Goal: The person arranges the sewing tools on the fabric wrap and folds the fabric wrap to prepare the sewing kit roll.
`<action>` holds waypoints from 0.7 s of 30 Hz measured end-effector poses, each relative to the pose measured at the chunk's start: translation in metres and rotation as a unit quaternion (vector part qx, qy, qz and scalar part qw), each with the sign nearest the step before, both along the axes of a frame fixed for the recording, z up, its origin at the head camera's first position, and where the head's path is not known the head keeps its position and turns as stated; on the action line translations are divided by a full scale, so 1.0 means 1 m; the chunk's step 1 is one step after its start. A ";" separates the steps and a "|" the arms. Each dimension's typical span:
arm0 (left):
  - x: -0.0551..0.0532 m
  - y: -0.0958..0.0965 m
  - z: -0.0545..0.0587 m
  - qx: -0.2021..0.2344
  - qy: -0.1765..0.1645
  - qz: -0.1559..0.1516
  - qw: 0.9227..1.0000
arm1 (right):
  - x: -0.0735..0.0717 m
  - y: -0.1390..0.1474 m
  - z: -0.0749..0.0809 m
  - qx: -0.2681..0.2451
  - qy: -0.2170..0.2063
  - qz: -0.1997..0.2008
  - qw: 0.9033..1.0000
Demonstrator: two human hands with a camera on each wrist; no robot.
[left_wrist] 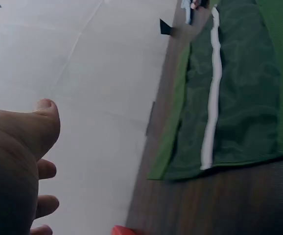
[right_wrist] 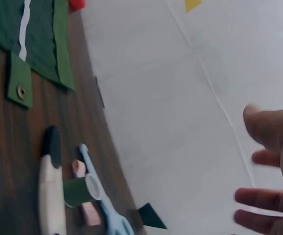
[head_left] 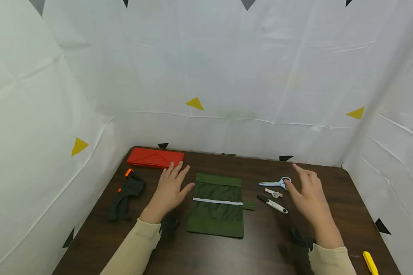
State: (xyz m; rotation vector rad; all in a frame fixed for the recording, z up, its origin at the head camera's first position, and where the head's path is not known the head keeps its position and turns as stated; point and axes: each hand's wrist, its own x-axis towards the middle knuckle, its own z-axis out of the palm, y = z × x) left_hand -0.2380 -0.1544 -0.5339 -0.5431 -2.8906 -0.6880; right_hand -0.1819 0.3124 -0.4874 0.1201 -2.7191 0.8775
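A green fabric pouch (head_left: pixel 217 206) lies unrolled, with a white elastic band (head_left: pixel 217 201) across it and a snap tab (right_wrist: pixel 20 81) on its right side. My left hand (head_left: pixel 170 193) hovers just left of the pouch, fingers spread and holding nothing. To the right, my right hand (head_left: pixel 308 194) is raised with fingers extended, also holding nothing. Nearest to it are light-blue scissors (head_left: pixel 272 184), a small green spool (right_wrist: pixel 78 191) with a white end, a pink strip (right_wrist: pixel 90 213) beside the spool, and a white tool with a black tip (head_left: pixel 273 204).
A red case (head_left: pixel 155 157) lies at the table's back left. Before it is a black clamp with orange pads (head_left: pixel 129 191). A yellow-handled tool (head_left: pixel 369 262) lies near the front right. White sheeting (head_left: pixel 227 76) encloses the table's back and sides.
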 end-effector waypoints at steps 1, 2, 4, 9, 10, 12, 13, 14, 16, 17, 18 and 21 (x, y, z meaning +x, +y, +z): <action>0.001 -0.001 -0.004 0.008 -0.008 -0.007 1.000 | 0.002 0.000 -0.003 -0.009 -0.013 -0.008 1.000; 0.001 -0.001 -0.008 0.013 -0.018 -0.014 1.000 | 0.003 0.000 -0.005 -0.016 -0.026 -0.016 0.999; 0.001 -0.002 -0.017 0.018 -0.039 -0.026 0.999 | 0.007 0.000 -0.011 -0.030 -0.050 -0.028 0.998; 0.006 -0.001 -0.039 0.021 -0.101 -0.061 0.993 | 0.016 0.005 -0.027 -0.043 -0.093 -0.044 0.994; 0.006 0.000 -0.043 0.020 -0.111 -0.070 0.991 | 0.017 0.007 -0.030 -0.043 -0.100 -0.046 0.993; 0.007 0.001 -0.051 0.024 -0.132 -0.085 0.987 | 0.019 0.011 -0.037 -0.041 -0.115 -0.048 0.991; 0.007 0.002 -0.054 0.026 -0.140 -0.093 0.985 | 0.020 0.013 -0.040 -0.039 -0.123 -0.049 0.990; 0.007 0.002 -0.057 0.033 -0.146 -0.102 0.983 | 0.020 0.014 -0.044 -0.037 -0.133 -0.050 0.989; 0.005 0.003 -0.062 0.042 -0.151 -0.120 0.980 | 0.019 0.017 -0.051 -0.044 -0.146 -0.050 0.987; 0.004 0.004 -0.063 0.048 -0.153 -0.128 0.979 | 0.018 0.019 -0.055 -0.053 -0.154 -0.049 0.985; 0.002 0.005 -0.064 0.052 -0.152 -0.134 0.978 | 0.016 0.020 -0.058 -0.064 -0.162 -0.049 0.984; -0.004 0.007 -0.066 0.047 -0.147 -0.142 0.978 | 0.011 0.023 -0.068 -0.098 -0.186 -0.043 0.977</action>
